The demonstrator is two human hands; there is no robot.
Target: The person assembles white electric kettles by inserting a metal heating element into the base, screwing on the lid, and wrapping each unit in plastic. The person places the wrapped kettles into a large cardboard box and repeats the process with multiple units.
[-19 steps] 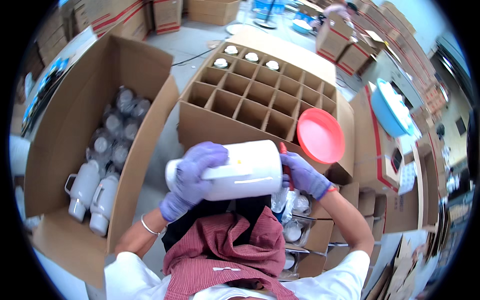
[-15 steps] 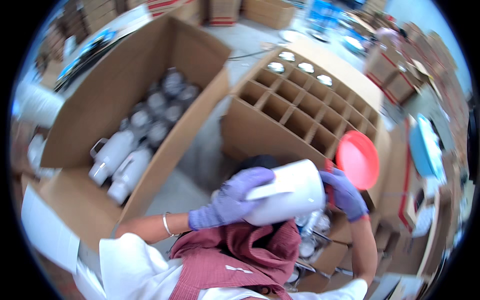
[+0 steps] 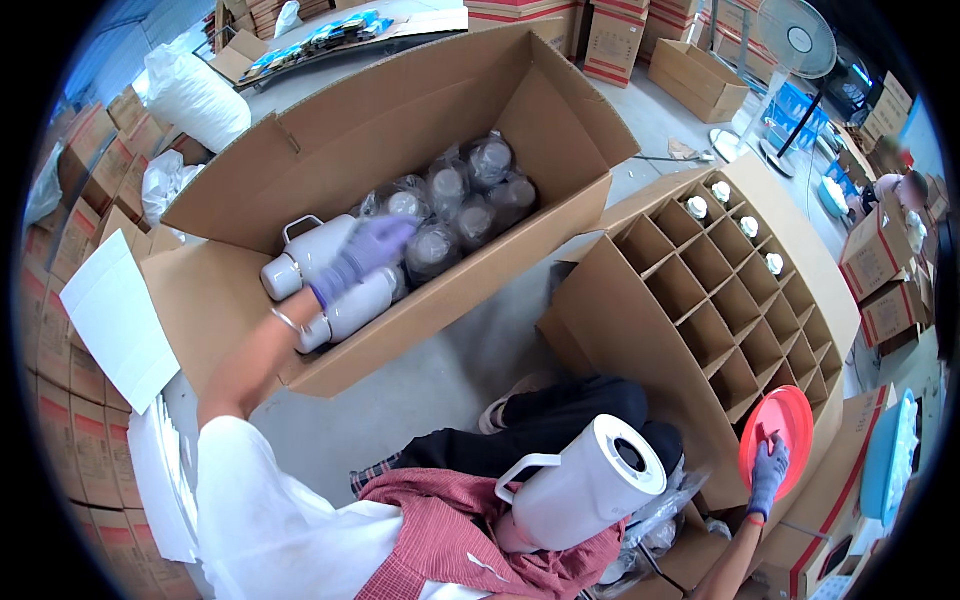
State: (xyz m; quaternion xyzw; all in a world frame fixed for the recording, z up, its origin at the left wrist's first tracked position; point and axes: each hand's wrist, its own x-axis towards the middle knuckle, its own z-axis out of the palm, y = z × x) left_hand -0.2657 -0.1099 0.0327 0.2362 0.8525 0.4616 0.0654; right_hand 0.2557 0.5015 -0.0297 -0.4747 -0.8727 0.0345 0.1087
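A white jug (image 3: 575, 485) with a loop handle leans in my lap, its round end with a dark central opening facing up; neither hand touches it. My left hand (image 3: 368, 252), in a purple glove, is over two white handled jugs (image 3: 318, 250) inside the large open carton (image 3: 440, 310); motion smears its fingers. My right hand (image 3: 768, 470), gloved too, reaches into a red round dish (image 3: 795, 420), fingers stretched and a little apart. Whatever lies under those fingertips is too small to make out. Several plastic-wrapped jugs (image 3: 433, 248) stand beyond my left hand.
A divided carton (image 3: 640, 330) on the right has several white-topped items (image 3: 748, 227) in its far cells. The red dish rests at its near corner. A blue basin (image 3: 888, 455) stands farther right, a fan (image 3: 798, 40) at the back, and stacked cartons (image 3: 85, 440) at the left.
Both hands have left the white jug, which now leans in my lap. My left hand moved left to the large carton, my right hand into the red dish. The view has shifted.
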